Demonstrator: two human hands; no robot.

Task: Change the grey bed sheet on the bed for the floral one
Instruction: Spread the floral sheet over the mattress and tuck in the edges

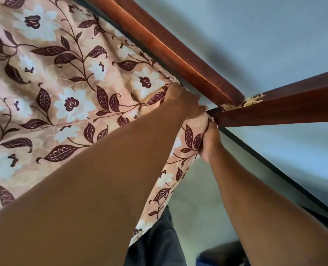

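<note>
The floral sheet (67, 89), peach with white flowers and dark maroon leaves, covers the bed across the left of the view. At the bed's corner my left hand (184, 102) presses down on the sheet where it meets the wooden frame (159, 45), its fingertips hidden in the gap. Just below, my right hand (209, 144) grips the hanging corner of the sheet against the wooden side rail (284, 104). A scrap of floral cloth shows at the joint of the two wooden rails. No grey sheet is in view.
A pale blue-grey wall (255, 35) rises behind the frame, with a dark skirting strip (274, 169) along its foot. My dark trousers (159, 242) and pale floor (194, 198) show beneath the hanging sheet edge.
</note>
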